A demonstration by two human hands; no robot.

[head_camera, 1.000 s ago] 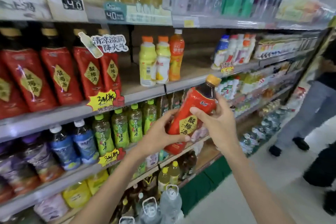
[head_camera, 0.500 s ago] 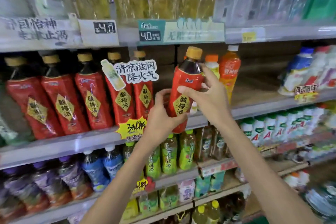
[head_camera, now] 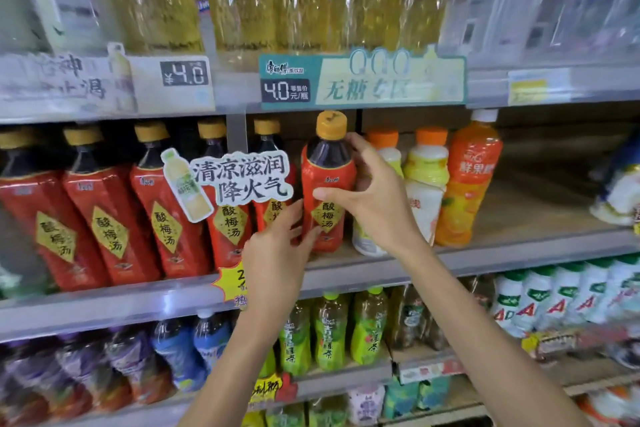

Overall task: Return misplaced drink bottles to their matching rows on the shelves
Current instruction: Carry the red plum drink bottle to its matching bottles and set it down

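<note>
While the red bottle (head_camera: 327,184) is settling upright at the right end of the row of red bottles (head_camera: 104,218) on the middle shelf (head_camera: 519,253), both hands are gripping it: the right hand (head_camera: 374,198) is pinching its upper body, thumb in front, fingers behind; the left hand (head_camera: 277,253) is pressing fingertips on its lower left side. Risk, as I judge it: the right fingers are crowding the yellow bottle (head_camera: 426,184) just beside, so pulling out fast could be knocking it over. Compared with half a second ago, the bottle is standing lower, further back and straighter, no longer hanging in front of the shelf edge.
</note>
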